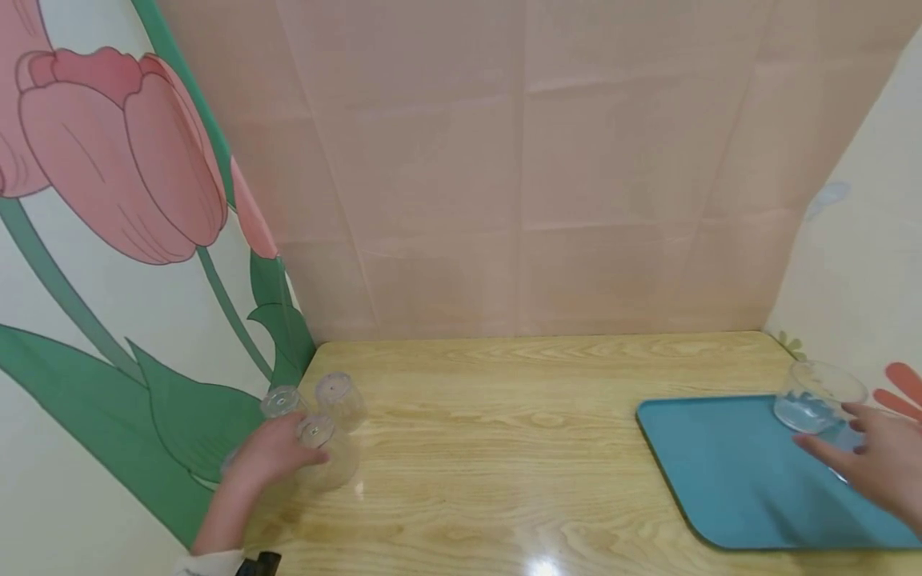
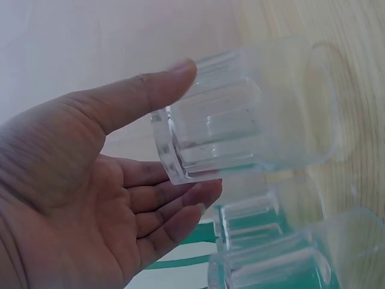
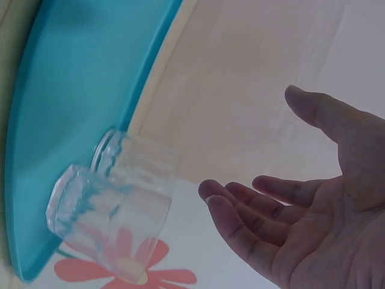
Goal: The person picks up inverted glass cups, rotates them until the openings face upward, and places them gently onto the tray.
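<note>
My left hand (image 1: 270, 452) is at a clear glass (image 2: 240, 120) that stands upside down on the wooden table. The thumb overlaps one side of its base and the loosely bent fingers lie along the other side, partly behind it. More upturned glasses (image 1: 340, 400) stand close around it, one partly hidden by the hand. On the right, my right hand (image 1: 875, 456) hovers over a blue tray (image 1: 727, 464), fingers spread and holding nothing. Two clear glasses stand upright on the tray, a nearer one (image 3: 108, 217) and another (image 3: 141, 159) beside it, both apart from the fingers.
The wood-grain table (image 1: 504, 448) stretches between the glasses and the tray. A pinkish sheet (image 1: 519, 176) hangs along the back. Side panels flank the table, the left one (image 1: 108, 280) printed with tulips. A dark wrist strap (image 1: 259, 564) shows at the left sleeve.
</note>
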Motion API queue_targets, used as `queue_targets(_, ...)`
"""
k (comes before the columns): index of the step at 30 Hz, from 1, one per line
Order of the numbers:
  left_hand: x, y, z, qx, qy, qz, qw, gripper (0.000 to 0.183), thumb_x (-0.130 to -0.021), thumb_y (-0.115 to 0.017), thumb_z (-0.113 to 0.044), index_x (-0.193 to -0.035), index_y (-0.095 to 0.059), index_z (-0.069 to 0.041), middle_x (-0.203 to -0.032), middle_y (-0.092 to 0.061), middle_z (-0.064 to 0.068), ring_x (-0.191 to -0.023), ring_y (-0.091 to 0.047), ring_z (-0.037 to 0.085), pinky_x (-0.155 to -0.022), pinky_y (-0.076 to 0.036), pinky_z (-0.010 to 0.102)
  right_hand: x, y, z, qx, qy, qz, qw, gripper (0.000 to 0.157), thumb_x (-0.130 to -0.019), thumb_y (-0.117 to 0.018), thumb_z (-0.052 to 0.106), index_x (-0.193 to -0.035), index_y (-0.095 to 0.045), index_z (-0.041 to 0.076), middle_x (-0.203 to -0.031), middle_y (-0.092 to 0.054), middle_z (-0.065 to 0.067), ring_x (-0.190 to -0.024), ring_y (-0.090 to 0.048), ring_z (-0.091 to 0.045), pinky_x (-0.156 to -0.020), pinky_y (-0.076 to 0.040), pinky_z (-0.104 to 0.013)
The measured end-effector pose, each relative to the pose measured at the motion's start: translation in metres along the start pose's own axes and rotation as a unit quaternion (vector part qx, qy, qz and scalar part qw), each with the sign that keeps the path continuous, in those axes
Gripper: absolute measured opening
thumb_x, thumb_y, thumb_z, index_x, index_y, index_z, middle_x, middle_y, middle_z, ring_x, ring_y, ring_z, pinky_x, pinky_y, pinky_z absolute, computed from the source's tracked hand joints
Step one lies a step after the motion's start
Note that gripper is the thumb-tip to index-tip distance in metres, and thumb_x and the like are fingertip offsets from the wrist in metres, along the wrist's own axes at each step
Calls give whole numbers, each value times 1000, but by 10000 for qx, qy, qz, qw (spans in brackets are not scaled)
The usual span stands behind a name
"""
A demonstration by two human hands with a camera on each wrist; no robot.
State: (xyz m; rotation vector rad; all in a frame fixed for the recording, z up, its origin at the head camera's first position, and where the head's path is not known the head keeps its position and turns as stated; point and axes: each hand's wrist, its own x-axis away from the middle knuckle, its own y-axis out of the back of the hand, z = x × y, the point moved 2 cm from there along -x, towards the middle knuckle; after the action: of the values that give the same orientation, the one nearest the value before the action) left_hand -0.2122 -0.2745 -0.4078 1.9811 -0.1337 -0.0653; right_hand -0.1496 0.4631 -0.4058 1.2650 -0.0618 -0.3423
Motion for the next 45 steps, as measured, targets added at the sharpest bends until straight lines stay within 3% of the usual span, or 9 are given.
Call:
queue_targets(8, 1, -1, -9, 192, 206, -132, 9995, 82, -76, -85, -51, -129, -60, 6, -114, -70, 18, -97, -65, 31, -77, -52, 49, 4, 1, 20, -141, 508, 254, 9983, 96, -88, -75, 53, -124, -38, -28, -110, -46, -52, -80, -61, -55, -59, -56, -55)
queue_targets(19, 2, -1, -22, 451, 384, -204, 9980, 99, -78, -81, -59, -140, -50, 11, -133, -59, 31, -117, -59, 47, -90, -51, 59, 9, -4, 38, -67, 819, 604, 9948, 94, -95, -64, 57, -138, -35, -22, -129, -46, -48, -97, -64, -55, -73, -49, -65)
queue_targets(28, 2, -3, -32, 625, 289, -410, 9968, 97, -77, -82, -58, -139, -52, 10, -119, -67, 25, -102, -66, 36, -82, -55, 52, 10, -14, 51, -214, 788, 892, 9927, 99, -96, -60, 60, -140, -30, -23, -135, -40, -48, -104, -61, -57, -76, -50, -64)
queue_targets(34, 0, -8, -36, 993, 351, -452, 9934, 97, -78, -82, -58, -140, -51, 9, -124, -66, 26, -105, -66, 36, -82, -57, 49, 10, -18, 65, -367, 772, 1167, 9895, 102, -96, -57, 63, -142, -28, -23, -137, -38, -48, -108, -59, -58, -76, -51, -63)
queue_targets(41, -5, -13, -45, 1232, 392, -570, 9900, 94, -78, -82, -57, -142, -52, 6, -118, -69, 21, -101, -68, 31, -75, -58, 42, 12, -19, 76, -506, 914, 1294, 9861, 99, -97, -55, 62, -147, -27, -18, -141, -38, -44, -112, -59, -55, -77, -49, -64)
queue_targets(45, -5, -16, -53, 1570, 403, -612, 9849, 91, -78, -85, -52, -142, -53, 3, -124, -67, 22, -105, -67, 32, -77, -58, 41, 15, -22, 80, -663, 1036, 1292, 9840, 95, -98, -56, 59, -148, -27, -16, -144, -39, -42, -115, -58, -55, -77, -49, -65)
